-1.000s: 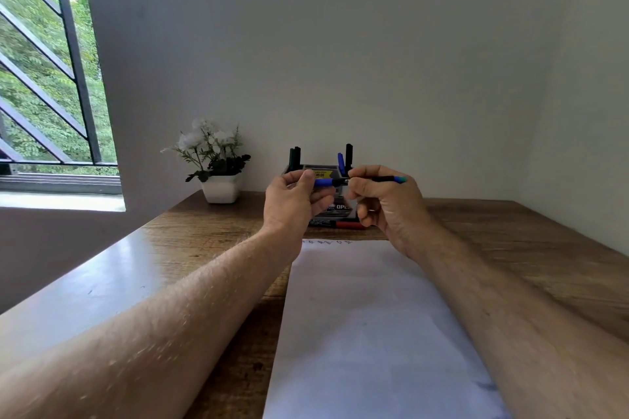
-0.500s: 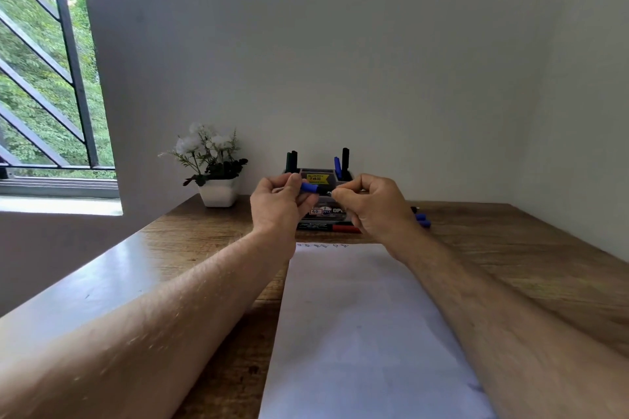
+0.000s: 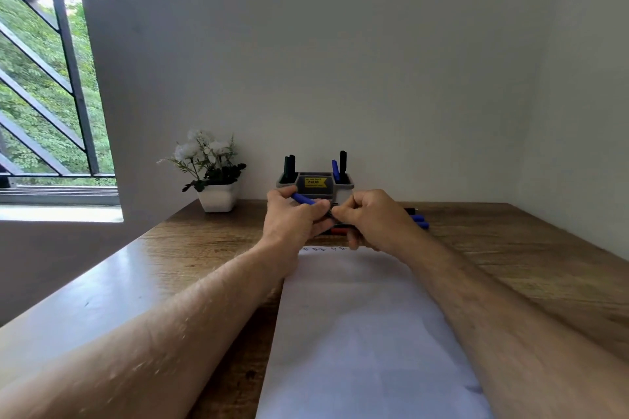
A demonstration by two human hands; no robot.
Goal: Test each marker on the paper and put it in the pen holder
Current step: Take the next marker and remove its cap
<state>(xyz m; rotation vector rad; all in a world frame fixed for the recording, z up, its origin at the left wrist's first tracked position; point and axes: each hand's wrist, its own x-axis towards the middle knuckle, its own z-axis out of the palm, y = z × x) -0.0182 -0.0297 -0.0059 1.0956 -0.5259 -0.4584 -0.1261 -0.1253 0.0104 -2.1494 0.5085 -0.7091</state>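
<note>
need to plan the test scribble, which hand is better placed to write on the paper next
Right hand, probably: it pinches the marker body above the white paper sheet's far edge, beside the existing marks. The left hand holds only the blue marker cap.

Pen holder (image 3: 315, 185) blocks the far edge – loose markers (image 3: 419, 220) (right) clutter its flank.

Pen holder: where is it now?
Head view: the grey pen holder stands centre, against the back wall, right of the flower pot, just behind both hands.

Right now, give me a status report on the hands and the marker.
Left hand grips blue marker. Right hand pinches its other end. Both hands above paper's far edge, before pen holder. Nothing blocking.
</note>
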